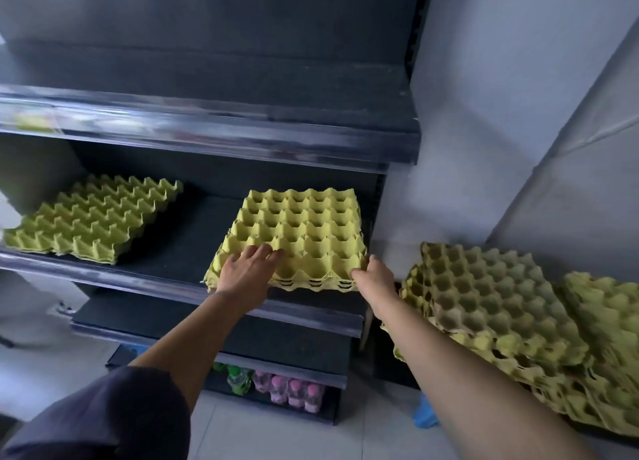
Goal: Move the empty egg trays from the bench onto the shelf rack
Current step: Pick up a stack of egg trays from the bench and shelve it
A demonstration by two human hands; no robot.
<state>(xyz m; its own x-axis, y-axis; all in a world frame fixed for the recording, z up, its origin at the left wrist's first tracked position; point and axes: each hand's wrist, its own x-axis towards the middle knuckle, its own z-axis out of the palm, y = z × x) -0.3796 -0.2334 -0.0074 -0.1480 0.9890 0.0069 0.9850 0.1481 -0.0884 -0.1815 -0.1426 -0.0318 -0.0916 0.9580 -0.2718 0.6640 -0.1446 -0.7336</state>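
On the shelf, left hand fingers rest flat on egg trays; right hand fingers grip them.

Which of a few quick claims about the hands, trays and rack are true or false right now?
1. The left hand and right hand both touch the tray stack on the middle shelf. True.
2. That shelf holds no other trays. False: a second stack lies toward its left end.
3. No trays remain on the bench. False: piled trays lie at the right.
4. Bottles stand on the lowest shelf. True.
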